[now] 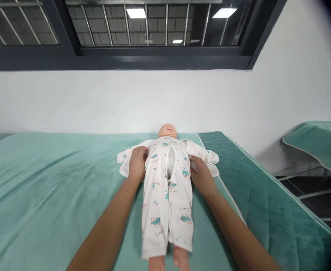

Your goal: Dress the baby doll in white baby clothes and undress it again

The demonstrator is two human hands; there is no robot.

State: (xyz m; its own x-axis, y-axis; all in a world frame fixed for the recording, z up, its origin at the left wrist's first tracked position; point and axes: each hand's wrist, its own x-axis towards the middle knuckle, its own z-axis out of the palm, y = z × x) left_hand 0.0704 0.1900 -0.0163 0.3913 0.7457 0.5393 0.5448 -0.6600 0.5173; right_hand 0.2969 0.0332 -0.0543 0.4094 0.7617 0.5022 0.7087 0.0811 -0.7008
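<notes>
Doll point(167, 130) lay face-up on green sheet point(55, 195) | patterned white garment point(157, 199) spread over its body | left hand point(137, 164), right hand point(202, 175) touched garment's opposite sides, fingers curled; whether pinching cloth, could not tell | wall point(103, 101) just beyond head

Only one doll point(168, 130), with two bare legs point(156, 263) in view. On the doll, white clothes with two sleeves point(124, 155), two trouser legs point(155, 222) and one oval opening point(171, 160). Beside the doll, two hands, one left hand point(138, 162) and one right hand point(201, 174), on two bare forearms point(106, 226). Under the doll, one pale sheet point(55, 188). To the doll's right as viewed, one dark quilted pad point(267, 195); farther right, one green cloth point(320, 139) and at least two rails point(325, 193). Behind and above the doll, one window point(154, 62): two panes point(175, 22), at least ten bars point(166, 26) in all, two large reflected lights point(136, 13), smaller ones too faint for sure counting.
</notes>
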